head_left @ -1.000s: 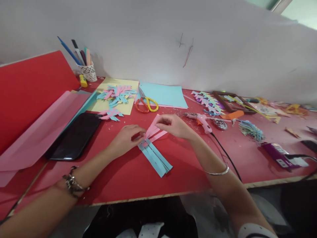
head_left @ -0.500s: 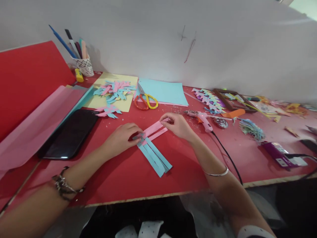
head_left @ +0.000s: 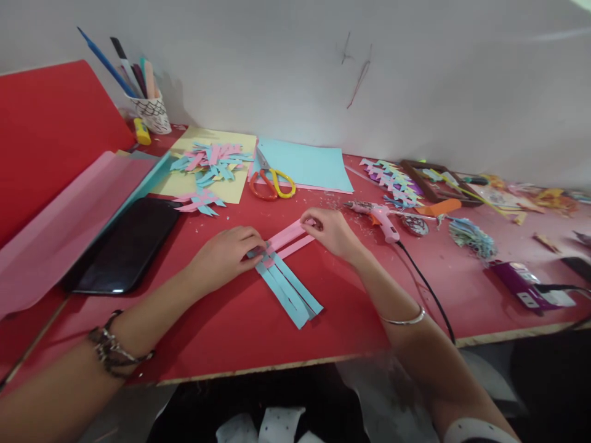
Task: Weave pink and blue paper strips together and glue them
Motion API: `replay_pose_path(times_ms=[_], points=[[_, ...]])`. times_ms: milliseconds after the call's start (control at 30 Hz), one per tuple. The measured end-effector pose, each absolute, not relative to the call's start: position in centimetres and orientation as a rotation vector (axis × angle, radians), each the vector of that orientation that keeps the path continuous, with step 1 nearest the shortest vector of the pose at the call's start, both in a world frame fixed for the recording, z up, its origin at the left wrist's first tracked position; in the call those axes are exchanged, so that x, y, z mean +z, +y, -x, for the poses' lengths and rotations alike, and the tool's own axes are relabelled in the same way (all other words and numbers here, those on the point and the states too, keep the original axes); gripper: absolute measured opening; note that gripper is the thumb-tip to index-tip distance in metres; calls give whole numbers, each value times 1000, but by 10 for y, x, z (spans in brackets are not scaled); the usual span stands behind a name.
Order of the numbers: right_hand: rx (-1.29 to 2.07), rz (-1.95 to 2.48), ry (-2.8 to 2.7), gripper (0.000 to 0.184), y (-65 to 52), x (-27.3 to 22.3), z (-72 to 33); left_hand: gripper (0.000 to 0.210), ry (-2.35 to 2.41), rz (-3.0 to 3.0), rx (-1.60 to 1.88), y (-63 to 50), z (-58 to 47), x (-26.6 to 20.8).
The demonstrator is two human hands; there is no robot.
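Observation:
My left hand [head_left: 233, 252] is closed on the woven crossing of the paper strips, its fingertips partly hiding that corner. Blue paper strips [head_left: 289, 292] run from there toward the table's front edge. Pink paper strips [head_left: 295, 246] angle up to the right from the same crossing. With thumb and fingers pinched, my right hand [head_left: 330, 231] grips the far end of the upper pink strip. Behind my hands lie scissors [head_left: 272, 184] with one red and one yellow handle.
A black phone [head_left: 124, 246] lies left of my left hand. Cut and woven strips [head_left: 215, 160] are heaped on yellow paper. To the right sit a pink glue gun [head_left: 381, 218] with a trailing cord and a purple power strip [head_left: 521, 283]. A pen cup [head_left: 154, 114] stands by the wall.
The camera view has shifted slightly. Both hands keep their hold on the strips, and the strips lie nearly as before.

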State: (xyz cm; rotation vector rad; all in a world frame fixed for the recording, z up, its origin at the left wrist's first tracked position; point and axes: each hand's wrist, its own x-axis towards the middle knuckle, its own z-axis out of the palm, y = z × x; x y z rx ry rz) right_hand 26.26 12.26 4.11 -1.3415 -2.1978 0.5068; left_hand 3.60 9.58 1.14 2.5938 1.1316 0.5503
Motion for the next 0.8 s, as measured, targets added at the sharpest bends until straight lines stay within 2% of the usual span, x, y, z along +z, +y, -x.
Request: replay_pose_path(times_ms=[467, 800], points=[[373, 1107, -2342, 17, 130, 36, -275, 23, 1121, -2772, 512, 94, -37, 10], [384, 1227, -2276, 13, 132, 28, -274, 26, 1077, -2890, 518, 95, -36, 8]])
